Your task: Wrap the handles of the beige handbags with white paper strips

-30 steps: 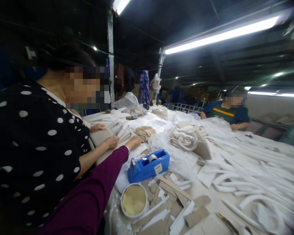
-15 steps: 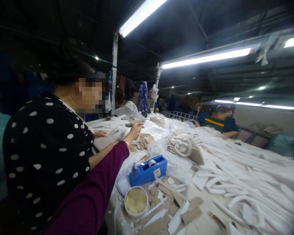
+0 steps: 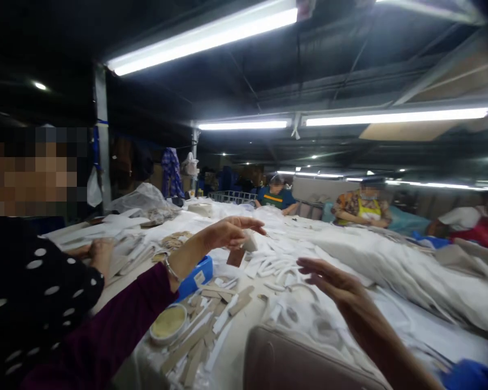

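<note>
My left hand (image 3: 226, 233), in a maroon sleeve, hovers above the table with its fingers pinched on a small brown tag (image 3: 236, 256); a small white piece (image 3: 250, 242) also sits at the fingertips. My right hand (image 3: 329, 279) hangs open and holds nothing, its fingers stretched toward the left hand. Under both hands lies a heap of white curved strips (image 3: 278, 264) on the white-covered table (image 3: 390, 319).
A blue tape dispenser (image 3: 196, 275), a round tin of yellowish paste (image 3: 168, 324) and loose cardboard strips (image 3: 211, 325) lie near my left arm. A person in a polka-dot top (image 3: 32, 287) sits close on the left. Other people (image 3: 360, 206) work across the table. A beige padded edge (image 3: 301, 363) is nearest.
The view has swung right. My left hand rose from the tag pile beside the neighbouring person to mid-table, now holding a brown tag. My right hand has come into view.
</note>
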Available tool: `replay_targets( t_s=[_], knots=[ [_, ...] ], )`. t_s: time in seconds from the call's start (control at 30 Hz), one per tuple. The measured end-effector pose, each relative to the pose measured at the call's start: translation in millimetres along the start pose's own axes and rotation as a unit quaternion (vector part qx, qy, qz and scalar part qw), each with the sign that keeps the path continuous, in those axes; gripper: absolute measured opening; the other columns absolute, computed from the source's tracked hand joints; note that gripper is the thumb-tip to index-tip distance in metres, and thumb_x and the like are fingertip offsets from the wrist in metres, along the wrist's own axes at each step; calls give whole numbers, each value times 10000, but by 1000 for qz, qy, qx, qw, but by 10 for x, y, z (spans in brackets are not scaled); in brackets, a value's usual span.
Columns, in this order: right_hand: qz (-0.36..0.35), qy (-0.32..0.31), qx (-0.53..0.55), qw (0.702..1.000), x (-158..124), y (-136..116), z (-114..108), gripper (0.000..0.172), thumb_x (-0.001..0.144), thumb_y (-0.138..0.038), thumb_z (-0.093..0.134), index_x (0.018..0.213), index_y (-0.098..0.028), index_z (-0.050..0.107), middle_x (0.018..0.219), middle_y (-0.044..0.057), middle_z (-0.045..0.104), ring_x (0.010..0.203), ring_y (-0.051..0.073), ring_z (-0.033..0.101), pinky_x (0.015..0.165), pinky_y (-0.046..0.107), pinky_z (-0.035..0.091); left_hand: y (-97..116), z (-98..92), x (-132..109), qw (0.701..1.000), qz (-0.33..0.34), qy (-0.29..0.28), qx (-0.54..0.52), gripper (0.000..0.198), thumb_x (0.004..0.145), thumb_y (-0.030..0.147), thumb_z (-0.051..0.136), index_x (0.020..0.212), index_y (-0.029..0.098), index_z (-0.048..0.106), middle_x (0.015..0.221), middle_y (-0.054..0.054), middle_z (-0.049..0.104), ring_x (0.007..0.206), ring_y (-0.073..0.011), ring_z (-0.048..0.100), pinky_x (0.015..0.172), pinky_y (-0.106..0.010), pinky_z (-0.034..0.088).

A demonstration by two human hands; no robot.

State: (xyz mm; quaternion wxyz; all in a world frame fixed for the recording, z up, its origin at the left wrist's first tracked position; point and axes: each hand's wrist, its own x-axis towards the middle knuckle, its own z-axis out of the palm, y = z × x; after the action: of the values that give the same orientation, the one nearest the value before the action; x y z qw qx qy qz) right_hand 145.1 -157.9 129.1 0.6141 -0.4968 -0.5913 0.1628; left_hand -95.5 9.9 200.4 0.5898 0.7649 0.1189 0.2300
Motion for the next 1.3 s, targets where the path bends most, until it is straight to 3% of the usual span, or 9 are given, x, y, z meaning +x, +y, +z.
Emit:
replay_targets(
  t_s=[0.1,0.23,0.4,0.5,0.73,0.87,0.97,1.17,1.3],
  knots=[
    [42,-48,65,996,-42,-34,-4,398,725,-379,673,1093,-228,685,1160,95,645,1085,266,587,927,432,465,40,537,221,997,17,-62,-47,577,640,198,632,1208,114,585,1220,-177,589,542,-55,459,417,-198,264],
    [42,8,81,996,-198,-34,-269,443,702,-371,689,1121,-229,660,1241,88,594,1159,251,523,984,434,404,63,1173,451,994,31,-63,-82,422,676,290,702,1043,84,661,990,-149,657,643,-95,505,450,-188,274],
    [97,13,173,980,-491,-42,-539,321,649,-394,737,890,-186,696,770,24,666,696,172,608,692,338,509,71,1819,636,998,40,0,-45,345,698,344,714,947,113,649,674,-21,640,394,-5,262,384,-183,131],
    [51,52,101,992,-641,17,-617,127,675,-285,712,745,-181,693,677,4,639,656,150,573,672,293,480,10,2062,721,1000,23,2,1,372,675,333,710,977,127,644,611,4,645,330,-8,244,351,-185,113],
    [-100,156,-200,962,-864,182,-746,169,804,-109,528,764,-205,661,735,5,576,700,140,562,641,242,420,-249,2227,827,995,85,1,55,151,709,241,608,795,141,681,571,-11,677,582,-139,605,637,-246,457],
    [-146,163,-274,936,-929,318,-770,262,847,-81,452,949,-226,644,792,27,576,733,160,565,653,259,430,-331,2217,820,992,92,-6,87,107,724,211,591,767,148,667,625,-12,698,658,-162,639,731,-273,469],
    [-160,168,-297,926,-995,402,-732,282,844,-74,436,984,-229,625,800,33,573,740,170,558,655,270,427,-305,2230,800,995,96,-4,39,107,743,253,597,749,150,629,640,-14,686,572,-127,590,608,-234,447],
    [-8,60,-97,993,-1037,375,-852,254,774,-132,561,1006,-223,607,757,-1,596,684,150,567,628,254,454,-233,2262,734,995,58,-29,-78,260,745,371,658,763,132,557,701,-27,647,473,-54,454,470,-186,355],
    [16,18,146,989,-805,298,-1107,544,710,-212,702,1218,-253,514,1210,62,576,1107,213,548,963,343,415,-283,2279,752,990,7,-72,-119,279,739,363,683,782,133,529,724,-36,642,456,-50,469,413,-163,349]
  ],
)
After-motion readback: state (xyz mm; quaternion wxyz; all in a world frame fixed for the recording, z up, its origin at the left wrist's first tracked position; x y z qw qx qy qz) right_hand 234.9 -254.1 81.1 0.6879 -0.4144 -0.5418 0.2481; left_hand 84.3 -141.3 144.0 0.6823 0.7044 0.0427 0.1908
